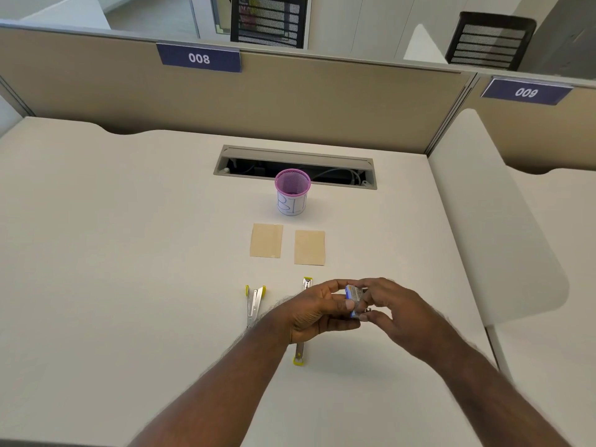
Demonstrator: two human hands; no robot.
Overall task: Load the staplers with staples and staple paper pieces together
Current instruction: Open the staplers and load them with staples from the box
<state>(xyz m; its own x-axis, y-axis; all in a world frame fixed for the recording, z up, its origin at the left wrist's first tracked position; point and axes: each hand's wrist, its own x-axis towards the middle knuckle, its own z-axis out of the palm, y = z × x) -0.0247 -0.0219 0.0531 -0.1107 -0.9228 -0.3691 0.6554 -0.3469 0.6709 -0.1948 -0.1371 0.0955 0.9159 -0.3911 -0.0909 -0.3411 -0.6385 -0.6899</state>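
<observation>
Both my hands meet above the desk over a small blue box of staples (pixel 354 296). My left hand (pixel 317 312) grips the box from the left, and my right hand (pixel 392 306) pinches its right end with the fingertips. A yellow-tipped metal stapler (pixel 254 303) lies opened in a V on the desk to the left. A second stapler (pixel 300 353) lies opened out flat under my left hand, partly hidden. Farther back lie two tan paper pieces (pixel 266 240) (pixel 309 247) side by side.
A pink mesh cup (pixel 293 196) with a white label stands behind the papers. Behind it is an open cable slot (pixel 295 166) in the desk. A beige partition (pixel 245 101) closes the back, and a white divider (pixel 493 214) stands on the right.
</observation>
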